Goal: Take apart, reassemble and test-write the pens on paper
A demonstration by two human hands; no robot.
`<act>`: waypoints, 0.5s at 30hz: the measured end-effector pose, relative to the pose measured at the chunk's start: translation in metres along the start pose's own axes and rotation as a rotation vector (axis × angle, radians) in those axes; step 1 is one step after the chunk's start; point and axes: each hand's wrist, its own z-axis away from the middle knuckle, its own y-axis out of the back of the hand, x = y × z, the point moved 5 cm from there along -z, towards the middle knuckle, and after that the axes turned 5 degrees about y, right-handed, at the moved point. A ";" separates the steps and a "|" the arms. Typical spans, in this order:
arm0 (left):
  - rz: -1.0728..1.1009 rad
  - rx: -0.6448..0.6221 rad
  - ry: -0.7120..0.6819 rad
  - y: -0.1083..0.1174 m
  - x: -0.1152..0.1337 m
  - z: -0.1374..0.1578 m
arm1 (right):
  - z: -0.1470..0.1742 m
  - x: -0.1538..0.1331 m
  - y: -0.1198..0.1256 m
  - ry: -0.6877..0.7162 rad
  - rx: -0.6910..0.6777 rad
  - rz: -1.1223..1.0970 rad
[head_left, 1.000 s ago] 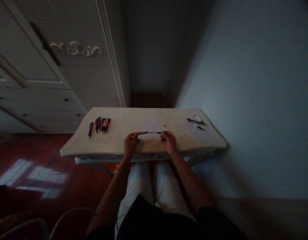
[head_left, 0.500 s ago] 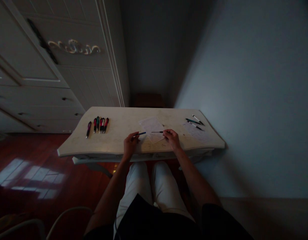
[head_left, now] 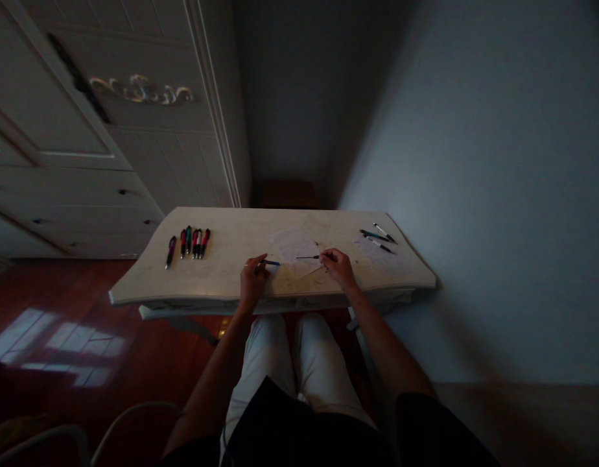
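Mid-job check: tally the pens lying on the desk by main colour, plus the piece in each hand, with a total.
Red pens: 3
Green pens: 2
White pens: 3
Dark purple pen: 1
Blue piece in the left hand: 1
Dark thin piece in the right hand: 1
Total: 11

Both forearms [head_left: 389, 353] reach forward, left grip [head_left: 253, 277] and right grip [head_left: 338, 267] pinched, apart.

"What is at the centre of the frame?"
"I see the left hand [head_left: 253, 277] holding a blue pen part [head_left: 273, 263], the right hand [head_left: 337, 267] a thin dark rod [head_left: 308, 257]."
"And at middle left?"
"Six pens [head_left: 194, 244] are lying on the table [head_left: 241, 230]."
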 end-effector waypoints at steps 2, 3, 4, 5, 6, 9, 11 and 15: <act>0.019 0.000 -0.002 0.001 0.000 0.000 | 0.002 0.001 0.000 -0.003 -0.006 0.024; 0.028 0.002 0.000 0.001 0.000 0.000 | 0.002 0.002 0.000 -0.006 -0.008 0.034; 0.037 0.005 0.005 0.002 0.000 0.000 | 0.003 0.003 -0.001 -0.007 -0.008 0.040; 0.045 0.009 0.014 0.002 0.000 0.000 | 0.004 0.003 -0.001 -0.005 -0.009 0.043; 0.050 0.012 0.024 0.003 0.000 0.000 | 0.005 0.003 -0.001 -0.002 -0.010 0.044; 0.051 0.021 0.060 0.004 0.000 0.001 | 0.007 0.004 0.000 0.007 0.000 0.035; 0.047 0.025 0.091 0.005 0.001 0.002 | 0.008 0.004 0.001 0.009 0.011 0.019; 0.072 0.045 0.154 0.006 0.000 0.003 | 0.009 0.005 0.005 -0.004 0.017 -0.005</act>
